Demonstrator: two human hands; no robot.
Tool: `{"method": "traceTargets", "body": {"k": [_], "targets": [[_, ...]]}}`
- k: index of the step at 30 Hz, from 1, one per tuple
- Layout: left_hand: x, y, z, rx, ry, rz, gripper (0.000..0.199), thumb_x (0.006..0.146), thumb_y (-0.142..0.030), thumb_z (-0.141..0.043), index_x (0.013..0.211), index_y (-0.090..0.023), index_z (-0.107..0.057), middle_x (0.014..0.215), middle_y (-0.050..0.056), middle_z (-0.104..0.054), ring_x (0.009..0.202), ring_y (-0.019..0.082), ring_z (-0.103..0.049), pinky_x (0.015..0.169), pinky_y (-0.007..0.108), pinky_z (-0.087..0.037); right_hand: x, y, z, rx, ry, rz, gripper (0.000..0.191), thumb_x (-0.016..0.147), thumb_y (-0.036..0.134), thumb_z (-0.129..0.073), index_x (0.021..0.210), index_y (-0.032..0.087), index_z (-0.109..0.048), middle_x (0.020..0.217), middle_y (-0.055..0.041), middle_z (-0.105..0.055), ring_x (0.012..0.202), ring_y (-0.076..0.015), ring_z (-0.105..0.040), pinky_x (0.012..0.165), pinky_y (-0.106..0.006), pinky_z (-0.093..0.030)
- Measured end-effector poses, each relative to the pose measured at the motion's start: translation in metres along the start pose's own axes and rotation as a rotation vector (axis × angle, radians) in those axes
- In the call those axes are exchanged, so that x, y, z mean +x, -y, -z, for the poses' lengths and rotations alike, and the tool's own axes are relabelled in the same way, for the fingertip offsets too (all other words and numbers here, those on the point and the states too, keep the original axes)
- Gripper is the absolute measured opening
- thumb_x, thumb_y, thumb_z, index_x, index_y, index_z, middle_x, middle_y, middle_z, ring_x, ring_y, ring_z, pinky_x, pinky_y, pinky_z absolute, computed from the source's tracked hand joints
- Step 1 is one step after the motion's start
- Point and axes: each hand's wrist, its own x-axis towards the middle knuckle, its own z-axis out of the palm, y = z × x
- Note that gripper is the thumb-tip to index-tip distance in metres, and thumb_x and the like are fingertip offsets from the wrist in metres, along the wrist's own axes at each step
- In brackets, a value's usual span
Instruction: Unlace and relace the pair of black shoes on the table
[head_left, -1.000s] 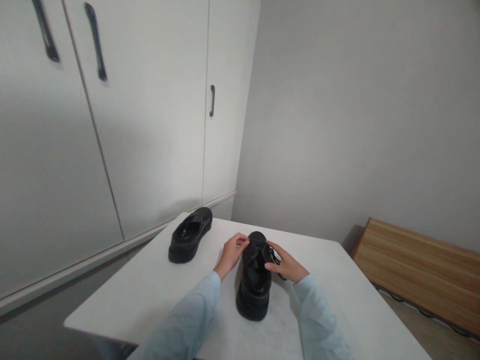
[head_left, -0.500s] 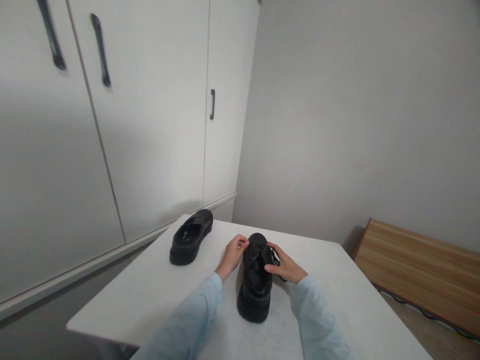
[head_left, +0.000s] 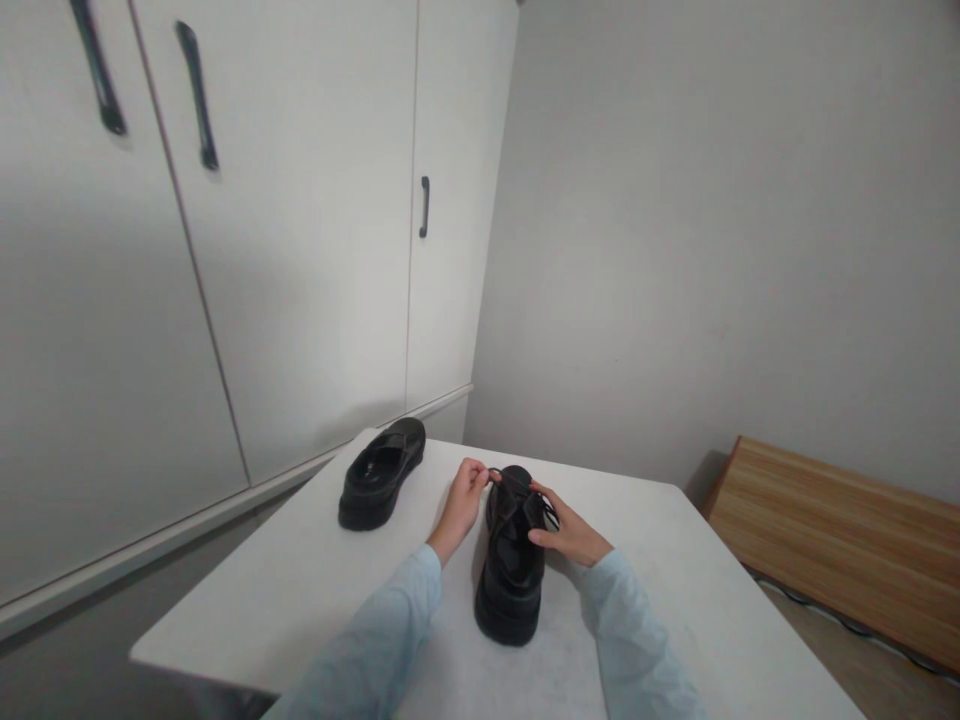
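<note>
A black lace-up shoe (head_left: pixel 511 590) stands on the white table with its heel toward me and its toe pointing away. My left hand (head_left: pixel 463 505) pinches a black shoelace (head_left: pixel 495 471) at the shoe's upper left and draws it out to the left. On the other side, my right hand (head_left: pixel 568 528) grips the shoe's right flap, thumb near the opening and fingers by the laces. Loose lace loops show beside those fingers. The second black shoe (head_left: pixel 382 472) sits apart at the table's far left.
The white table (head_left: pixel 660 600) reaches close to the white cabinet doors (head_left: pixel 315 250) with dark handles on the left. A grey wall (head_left: pixel 712 230) rises behind it. To the right, a wood-grain board (head_left: pixel 840 540) lies lower, with a dark cable along its edge.
My left hand has shifted slightly up and left, and a stretch of shoelace now shows between its fingers and the shoe. My right hand has barely moved.
</note>
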Motion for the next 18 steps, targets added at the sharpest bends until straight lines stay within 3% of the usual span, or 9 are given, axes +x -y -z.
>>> {"method": "traceTargets", "body": {"k": [6, 13, 18], "targets": [[-0.001, -0.015, 0.002, 0.076, 0.032, -0.018, 0.011, 0.084, -0.03, -0.046, 0.081, -0.02, -0.045, 0.07, -0.001, -0.057, 0.07, 0.014, -0.058, 0.068, 0.027, -0.045, -0.001, 0.002, 0.001, -0.016, -0.001, -0.022, 0.079, 0.064, 0.047, -0.074, 0.132, 0.022, -0.041, 0.14, -0.0133, -0.04, 0.132, -0.029, -0.032, 0.11, -0.049, -0.018], [0.0, -0.022, 0.01, 0.408, 0.057, -0.1, 0.007, 0.076, -0.023, -0.055, 0.073, -0.018, -0.058, 0.077, 0.002, -0.061, 0.072, 0.016, -0.057, 0.069, 0.026, -0.043, -0.001, 0.005, 0.0, -0.003, 0.0, -0.014, 0.08, 0.064, 0.049, -0.073, 0.132, 0.021, -0.041, 0.14, -0.0138, -0.04, 0.132, -0.0294, -0.032, 0.11, -0.048, -0.017], [-0.004, -0.029, 0.019, 0.567, 0.143, -0.104, 0.007, 0.073, -0.019, -0.059, 0.067, -0.02, -0.063, 0.067, 0.001, -0.064, 0.064, 0.017, -0.057, 0.066, 0.027, -0.041, -0.001, 0.005, -0.001, 0.018, -0.011, -0.015, 0.08, 0.063, 0.051, -0.073, 0.131, 0.024, -0.042, 0.14, -0.0123, -0.04, 0.132, -0.0296, -0.032, 0.11, -0.05, -0.016]]}}
